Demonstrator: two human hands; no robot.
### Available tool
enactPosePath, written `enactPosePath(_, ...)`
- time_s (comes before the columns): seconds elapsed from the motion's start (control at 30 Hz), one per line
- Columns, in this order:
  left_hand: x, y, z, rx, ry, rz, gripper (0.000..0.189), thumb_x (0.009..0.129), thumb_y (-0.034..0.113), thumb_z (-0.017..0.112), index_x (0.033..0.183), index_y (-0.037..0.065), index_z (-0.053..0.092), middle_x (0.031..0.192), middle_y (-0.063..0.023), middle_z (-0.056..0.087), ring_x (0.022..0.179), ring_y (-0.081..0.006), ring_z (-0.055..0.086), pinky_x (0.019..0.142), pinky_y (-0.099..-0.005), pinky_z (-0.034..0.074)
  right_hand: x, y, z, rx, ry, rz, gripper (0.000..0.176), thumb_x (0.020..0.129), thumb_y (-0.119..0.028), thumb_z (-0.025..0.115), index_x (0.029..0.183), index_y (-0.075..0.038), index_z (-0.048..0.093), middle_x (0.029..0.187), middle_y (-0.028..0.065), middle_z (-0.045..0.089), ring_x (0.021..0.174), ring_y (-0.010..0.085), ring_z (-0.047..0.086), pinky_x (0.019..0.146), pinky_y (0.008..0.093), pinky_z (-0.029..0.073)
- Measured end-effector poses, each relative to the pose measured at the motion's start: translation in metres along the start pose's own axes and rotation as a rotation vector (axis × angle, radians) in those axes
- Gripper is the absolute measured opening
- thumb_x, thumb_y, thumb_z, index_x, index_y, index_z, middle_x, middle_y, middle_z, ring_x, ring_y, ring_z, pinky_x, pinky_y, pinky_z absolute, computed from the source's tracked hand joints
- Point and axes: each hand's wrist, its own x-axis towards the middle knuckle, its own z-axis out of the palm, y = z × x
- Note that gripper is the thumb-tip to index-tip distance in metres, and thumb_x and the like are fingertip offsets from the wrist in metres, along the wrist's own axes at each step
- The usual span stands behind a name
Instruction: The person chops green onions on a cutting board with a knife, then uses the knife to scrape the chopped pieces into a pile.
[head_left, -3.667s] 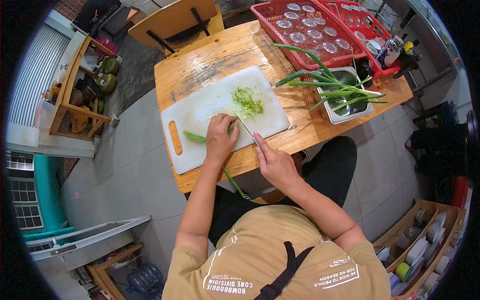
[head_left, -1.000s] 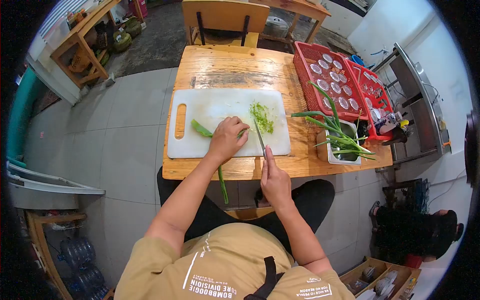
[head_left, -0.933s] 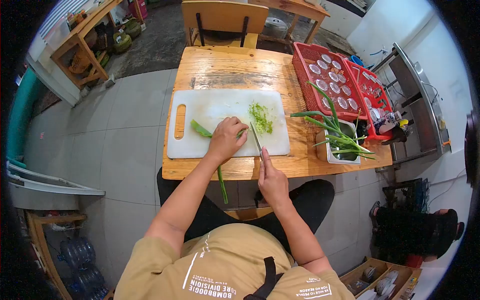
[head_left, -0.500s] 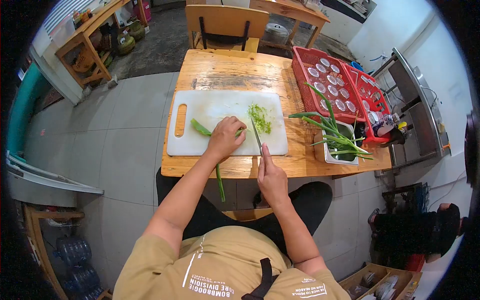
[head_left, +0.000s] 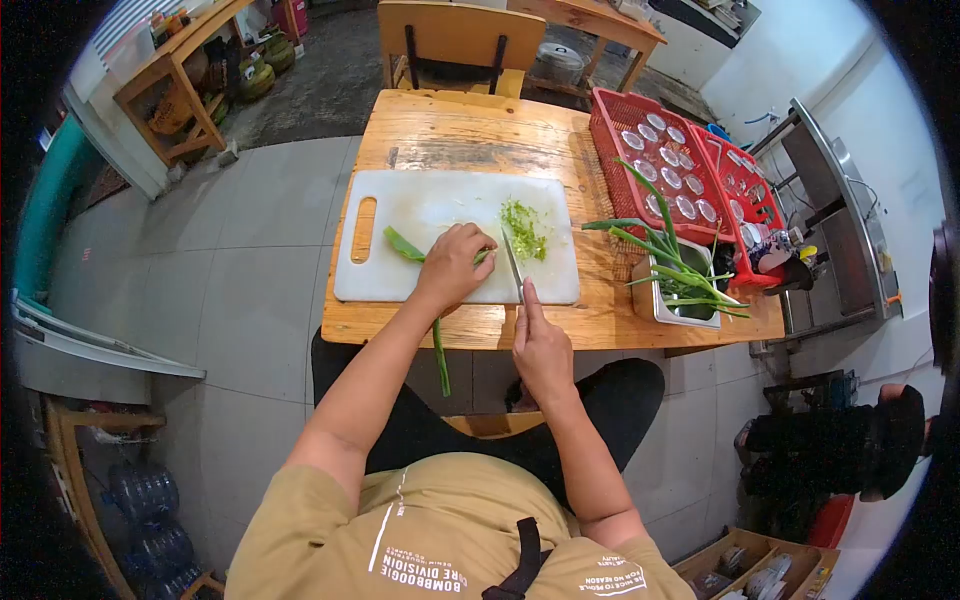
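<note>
On a white cutting board (head_left: 430,195), my left hand (head_left: 457,262) holds down a green onion (head_left: 403,245) with curled fingers. One green end sticks out to the left, and a long leaf hangs past the table's front edge. My right hand (head_left: 543,345) is closed round the handle of a knife (head_left: 513,262), its index finger stretched along the top. The blade points away from me, just right of my left fingertips. Beside the blade lies a loose pile of chopped green onion (head_left: 524,230). My left fingers partly hide the held stalks.
A metal container (head_left: 650,295) of whole green onions (head_left: 680,272) stands at the wooden table's (head_left: 470,120) right side. Behind it, a red basket (head_left: 612,150) holds several clear lidded cups. A chair (head_left: 460,35) faces me across the table. A person in dark clothes (head_left: 830,440) is at far right.
The view has shifted slightly, so the table and board sit a little higher. Both hands keep nearly the same place on the onion and knife. The person at far right has shifted slightly.
</note>
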Motion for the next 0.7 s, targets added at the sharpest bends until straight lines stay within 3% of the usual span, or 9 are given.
enactPosePath(0.23,0.001,0.000,0.003,-0.002,0.014,0.009,0.012,0.094,0.017,0.075,0.101,0.008,0.075,0.099,-0.0104,0.067,0.103,-0.0328,0.065,0.092,-0.0460,0.054,-0.002,0.001,0.003,-0.058,-0.044,0.021,0.054,0.112,-0.025,0.055,0.164,-0.016,0.048,0.069,0.0227,0.068,0.062,0.0430,0.069,0.061,0.0544,0.055)
enactPosePath(0.63,-0.001,-0.004,0.003,0.033,0.012,0.040,0.012,0.093,0.018,0.075,0.102,0.010,0.078,0.099,-0.0081,0.067,0.102,-0.0306,0.066,0.094,-0.0448,0.055,-0.005,0.003,-0.019,0.111,0.038,0.109,0.050,0.111,-0.026,0.056,0.160,-0.015,0.054,0.071,0.0244,0.070,0.064,0.0441,0.070,0.062,0.0556,0.055)
enactPosePath(0.7,0.000,-0.004,0.006,0.038,0.006,0.055,0.012,0.093,0.018,0.075,0.102,0.010,0.078,0.099,-0.0082,0.067,0.102,-0.0306,0.066,0.094,-0.0449,0.055,-0.004,0.013,-0.011,0.006,0.033,0.058,0.049,0.111,-0.026,0.056,0.160,-0.016,0.054,0.072,0.0242,0.070,0.063,0.0440,0.070,0.061,0.0563,0.055)
